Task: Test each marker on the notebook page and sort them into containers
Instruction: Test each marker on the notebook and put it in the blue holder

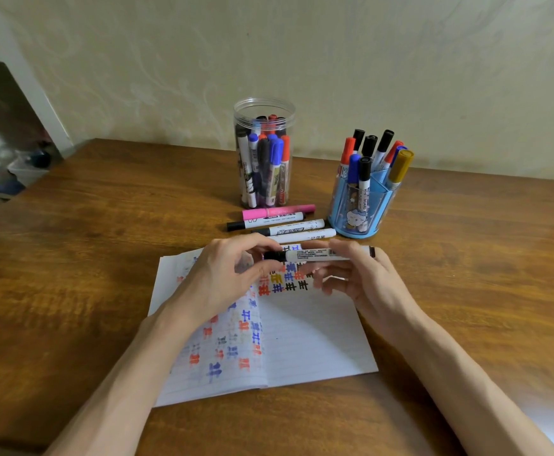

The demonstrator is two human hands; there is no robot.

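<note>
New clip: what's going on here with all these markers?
A person holds a white marker level above the open notebook. The left hand pinches its black cap end and the right hand grips the barrel. The page already carries rows of coloured test marks. Behind it, a clear jar and a blue holder both hold markers, and a few loose markers lie on the table between them.

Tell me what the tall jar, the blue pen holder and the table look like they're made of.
Tall jar: clear, glossy plastic, probably; markers show through its wall and the rim looks threaded.
Blue pen holder: translucent blue plastic, shiny, with contents showing faintly through.
Table: wood or wood veneer, brown with visible grain and a soft sheen; which one cannot be told.
</note>
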